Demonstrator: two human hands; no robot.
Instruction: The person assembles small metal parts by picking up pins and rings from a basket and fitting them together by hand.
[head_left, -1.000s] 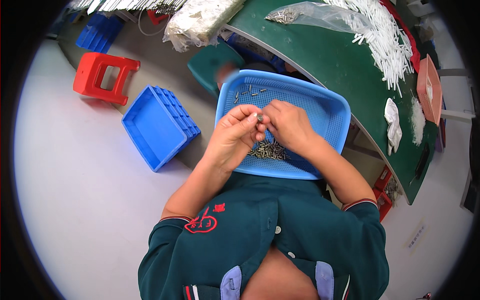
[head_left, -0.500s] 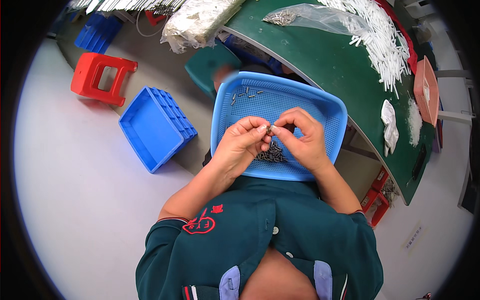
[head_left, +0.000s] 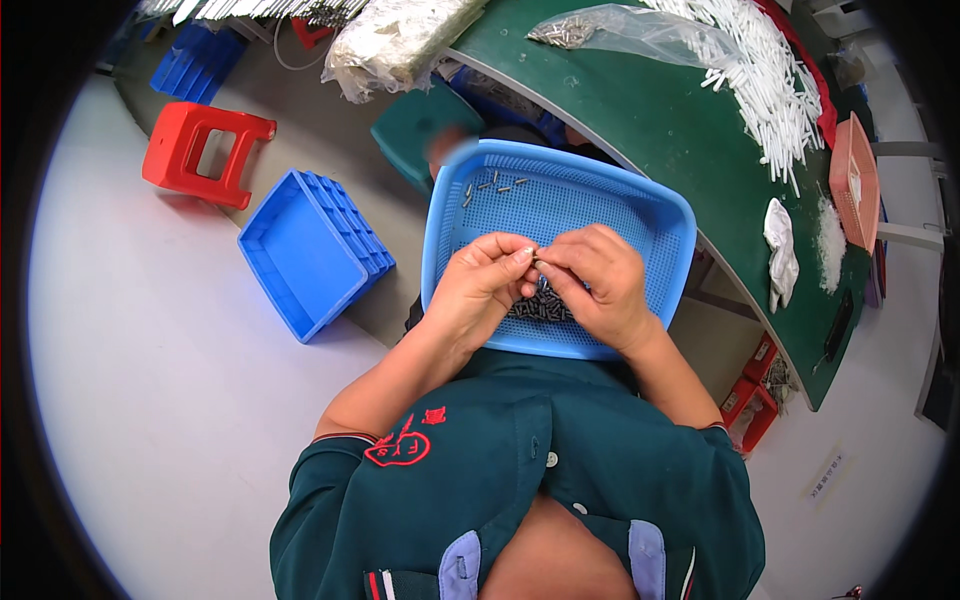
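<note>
Over the blue plastic basket [head_left: 437, 230], my left hand [head_left: 490, 280] and my right hand [head_left: 600, 285] meet fingertip to fingertip. Both are closed in a pinch on one small metal part [head_left: 537, 256], mostly covered by the fingers. Below them a heap of small dark metal pins [head_left: 540, 306] lies at the basket's near side, partly hidden by my right hand. At the basket's far left, several loose shiny metal pins [head_left: 490, 186] lie apart from the heap.
A green table [head_left: 600, 100] curves along the right, bearing white sticks [head_left: 775, 110], a clear bag [head_left: 640, 35], a white glove [head_left: 780, 255] and a pink basket [head_left: 853, 190]. Blue stacked crates [head_left: 305, 270] and a red stool [head_left: 190, 150] stand at left.
My right fingers have shifted at the small metal part, with the index finger now more drawn in beside the thumb. My left hand has hardly moved.
</note>
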